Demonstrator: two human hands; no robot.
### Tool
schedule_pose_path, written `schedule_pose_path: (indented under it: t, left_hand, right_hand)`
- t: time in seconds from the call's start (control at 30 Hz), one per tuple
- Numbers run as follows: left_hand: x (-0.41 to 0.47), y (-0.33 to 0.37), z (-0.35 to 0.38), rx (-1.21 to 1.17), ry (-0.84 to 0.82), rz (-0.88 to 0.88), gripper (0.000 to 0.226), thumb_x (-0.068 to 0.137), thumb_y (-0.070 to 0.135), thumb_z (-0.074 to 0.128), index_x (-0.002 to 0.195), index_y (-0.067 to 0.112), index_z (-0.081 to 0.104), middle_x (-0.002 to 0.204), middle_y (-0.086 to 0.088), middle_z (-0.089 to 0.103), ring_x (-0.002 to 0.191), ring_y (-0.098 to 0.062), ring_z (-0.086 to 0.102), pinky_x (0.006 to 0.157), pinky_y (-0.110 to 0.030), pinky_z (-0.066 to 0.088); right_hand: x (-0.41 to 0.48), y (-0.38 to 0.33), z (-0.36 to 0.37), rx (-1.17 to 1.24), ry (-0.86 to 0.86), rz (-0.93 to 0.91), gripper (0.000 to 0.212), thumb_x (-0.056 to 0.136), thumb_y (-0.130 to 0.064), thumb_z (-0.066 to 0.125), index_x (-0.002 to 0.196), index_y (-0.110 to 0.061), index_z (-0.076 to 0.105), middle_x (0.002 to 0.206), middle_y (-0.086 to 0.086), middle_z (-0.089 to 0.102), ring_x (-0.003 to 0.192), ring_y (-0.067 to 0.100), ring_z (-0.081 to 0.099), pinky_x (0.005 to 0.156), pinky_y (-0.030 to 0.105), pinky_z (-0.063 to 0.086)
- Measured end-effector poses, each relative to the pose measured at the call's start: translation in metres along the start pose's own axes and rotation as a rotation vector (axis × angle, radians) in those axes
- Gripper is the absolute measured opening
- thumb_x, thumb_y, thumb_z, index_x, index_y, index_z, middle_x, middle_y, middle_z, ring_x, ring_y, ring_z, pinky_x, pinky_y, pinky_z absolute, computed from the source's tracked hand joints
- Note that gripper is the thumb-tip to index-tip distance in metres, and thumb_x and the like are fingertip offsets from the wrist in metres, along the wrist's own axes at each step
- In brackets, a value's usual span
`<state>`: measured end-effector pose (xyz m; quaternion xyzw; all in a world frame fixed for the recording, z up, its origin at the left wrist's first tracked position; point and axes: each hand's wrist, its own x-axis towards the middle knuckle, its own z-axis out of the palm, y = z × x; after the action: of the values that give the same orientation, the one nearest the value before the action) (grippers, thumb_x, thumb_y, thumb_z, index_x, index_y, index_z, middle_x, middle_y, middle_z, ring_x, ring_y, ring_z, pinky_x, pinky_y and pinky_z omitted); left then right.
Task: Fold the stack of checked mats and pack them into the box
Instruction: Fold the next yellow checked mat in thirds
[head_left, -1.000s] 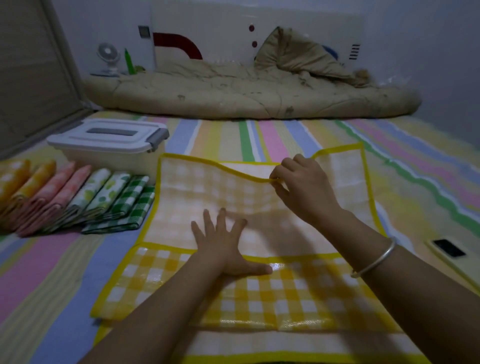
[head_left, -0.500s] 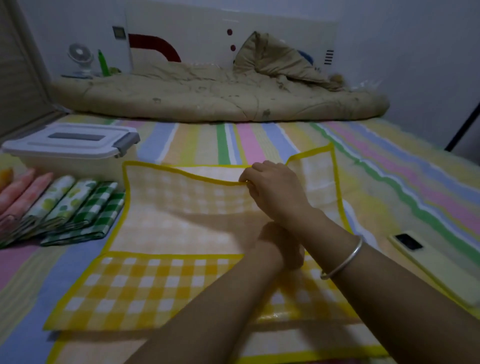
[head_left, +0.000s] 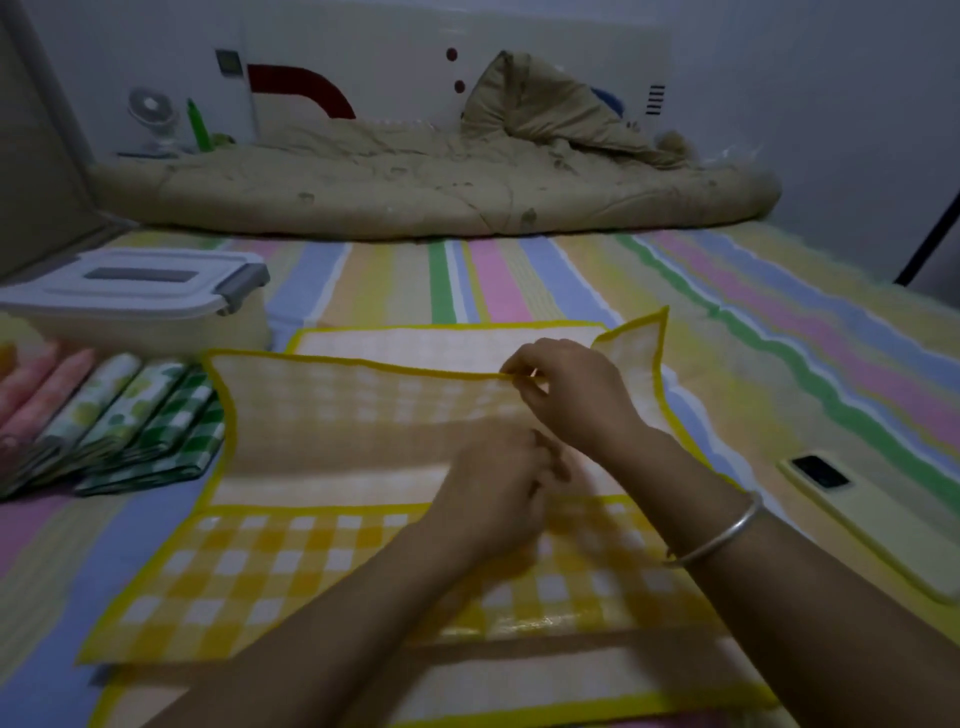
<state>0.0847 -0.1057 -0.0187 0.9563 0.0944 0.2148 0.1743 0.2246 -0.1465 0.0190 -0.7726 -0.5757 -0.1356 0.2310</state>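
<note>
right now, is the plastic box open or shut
Shut: the white lid sits flat on the box, and the grey latch at its right end hangs down over the rim.

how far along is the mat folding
Done: folded mats lie in a row beside the box. In hand: the right hand pinches the yellow checked mat's edge; the left hand, blurred, is over it. Left: finishing this fold and packing everything; the box is closed.
</note>
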Motion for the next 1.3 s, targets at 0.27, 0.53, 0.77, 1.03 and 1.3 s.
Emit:
schedule_pose_path:
  t: [0.27, 0.53, 0.77, 1.03, 1.3]
  left_hand:
    - [-0.048, -0.056, -0.065, 0.503, 0.140, -0.119, 0.047, 0.078, 0.023, 0.053, 0.123, 0.016, 0.061, 0.133, -0.007, 0.059, 0.121, -0.028, 0.054, 0.106, -0.047, 0.039]
    - [-0.082, -0.088, -0.029, 0.457, -0.344, -0.326, 0.083, 0.080, 0.058, -0.011, 0.155, 0.034, 0.016, 0.163, 0.005, 0.009, 0.151, -0.015, 0.004, 0.122, -0.045, 0.002]
    - [-0.090, -0.097, -0.015, 0.407, -0.315, -0.328, 0.110, 0.058, 0.073, -0.043, 0.154, 0.037, -0.003, 0.163, 0.008, -0.007, 0.150, -0.015, -0.012, 0.121, -0.045, -0.006]
    - [-0.093, -0.095, -0.016, 0.366, -0.173, -0.326, 0.077, 0.084, 0.062, 0.001, 0.150, 0.038, 0.031, 0.159, 0.009, 0.025, 0.148, -0.015, 0.017, 0.121, -0.042, 0.011]
    - [-0.076, -0.095, -0.028, 0.268, -0.010, -0.336, 0.049, 0.081, 0.058, 0.042, 0.116, 0.033, 0.065, 0.122, 0.011, 0.061, 0.116, -0.015, 0.052, 0.100, -0.037, 0.039]
  right_hand:
    - [-0.040, -0.013, 0.014, -0.017, 0.044, -0.042, 0.019, 0.082, -0.014, 0.067, 0.094, -0.029, 0.073, 0.086, -0.007, 0.068, 0.086, 0.021, 0.064, 0.059, 0.035, 0.051]
    - [-0.077, -0.011, 0.038, -0.110, -0.115, -0.075, 0.012, 0.083, -0.024, 0.067, 0.092, -0.029, 0.074, 0.091, -0.005, 0.068, 0.085, 0.024, 0.058, 0.075, 0.036, 0.049]
    - [-0.095, -0.003, 0.046, -0.046, -0.215, 0.102, 0.045, 0.092, -0.040, 0.039, 0.131, -0.031, 0.060, 0.140, 0.000, 0.055, 0.130, 0.027, 0.046, 0.106, 0.041, 0.037]
    - [-0.104, 0.001, 0.053, 0.027, -0.111, 0.163, 0.034, 0.089, -0.040, 0.052, 0.118, -0.035, 0.069, 0.127, -0.010, 0.064, 0.125, 0.021, 0.053, 0.095, 0.037, 0.047]
    - [-0.108, 0.000, 0.055, 0.005, -0.093, 0.143, 0.034, 0.089, -0.042, 0.051, 0.116, -0.036, 0.070, 0.124, -0.012, 0.065, 0.123, 0.018, 0.055, 0.091, 0.038, 0.051]
